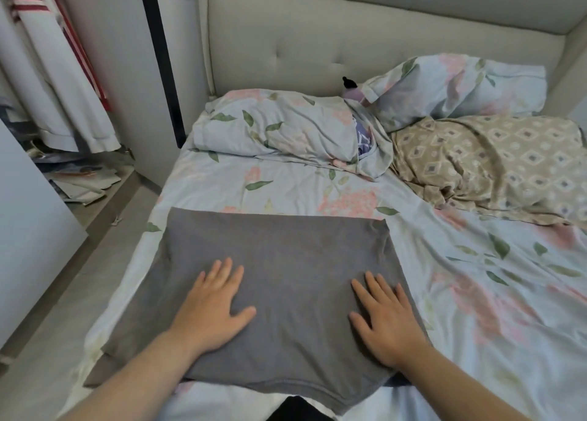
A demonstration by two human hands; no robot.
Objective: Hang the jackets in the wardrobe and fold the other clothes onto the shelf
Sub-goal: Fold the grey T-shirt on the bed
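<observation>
We flatten the grey garment (286,252) on the bed (476,293), partway through folding it.

At the far left the open wardrobe (139,86) holds a red-striped garment (25,1) and a white garment (63,102) on hangers, so we judge at least some of the hanging is done; loose items lie heaped on its floor. Our left hand (212,312) lies spread, palm down, pressing the grey garment, which rests as a rough rectangle at the near edge of the bed. Our right hand (387,322), fingers straight and slightly fanned, presses the same cloth close to its right edge. We judge the fold only partly made: further folds and the carry to the shelf are left, and we see no shelf here. To the right a beige patterned cover (492,160) lies below a floral pillow (460,83).
</observation>
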